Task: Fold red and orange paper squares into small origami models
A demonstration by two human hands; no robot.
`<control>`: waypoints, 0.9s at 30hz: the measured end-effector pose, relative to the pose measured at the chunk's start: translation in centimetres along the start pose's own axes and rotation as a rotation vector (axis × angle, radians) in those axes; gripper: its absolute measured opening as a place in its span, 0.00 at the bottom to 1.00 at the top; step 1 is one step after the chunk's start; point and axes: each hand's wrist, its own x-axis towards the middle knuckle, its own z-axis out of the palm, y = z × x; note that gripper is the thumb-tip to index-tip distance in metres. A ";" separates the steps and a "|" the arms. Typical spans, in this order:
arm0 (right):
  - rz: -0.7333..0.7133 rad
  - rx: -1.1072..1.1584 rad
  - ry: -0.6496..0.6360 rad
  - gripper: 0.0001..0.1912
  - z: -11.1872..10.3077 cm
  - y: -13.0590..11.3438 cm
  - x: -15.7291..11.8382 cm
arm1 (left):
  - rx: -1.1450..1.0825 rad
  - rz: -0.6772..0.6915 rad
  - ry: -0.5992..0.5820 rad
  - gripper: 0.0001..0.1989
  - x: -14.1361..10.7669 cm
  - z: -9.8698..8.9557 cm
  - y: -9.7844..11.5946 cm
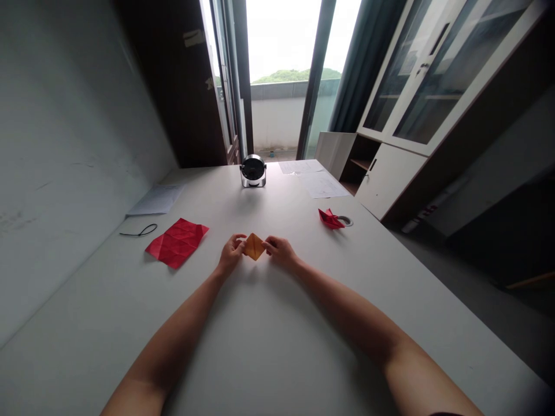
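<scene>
Apparently for even control, the left hand (233, 252) and right hand (280, 251) pinch opposite corners of a small orange folded-paper diamond (254, 247) over the white desk (255, 358); a creased red paper sheet (177, 242) lies left, perhaps leaving them room.

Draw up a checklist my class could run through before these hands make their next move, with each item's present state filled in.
1. Left hand holding the orange paper at one side: ok.
2. Right hand holding its opposite side: ok.
3. Red sheet apart from both hands: ok, it lies off to the left.
4. Red sheet smooth: not ok, it is creased.
5. Red folded piece out of the way: ok, off to the right.
6. Orange paper's layers aligned: cannot tell, too small.
</scene>
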 end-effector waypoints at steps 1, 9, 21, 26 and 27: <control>0.001 0.008 0.007 0.14 0.0 0.1 0.1 | 0.008 -0.003 -0.015 0.20 0.0 0.0 0.1; -0.028 0.040 0.014 0.07 0.4 0.2 0.0 | 0.398 0.041 0.023 0.12 -0.4 -0.2 0.3; -0.121 -0.505 0.084 0.06 -0.5 0.1 0.2 | 0.862 0.245 -0.088 0.07 -0.1 -0.7 0.4; -0.174 -0.468 0.071 0.08 -0.6 -0.3 0.1 | 0.886 0.273 -0.152 0.08 -0.2 -0.9 0.5; -0.204 -0.451 0.071 0.09 -0.6 -0.4 0.0 | 0.889 0.276 -0.155 0.08 -0.3 -1.0 0.5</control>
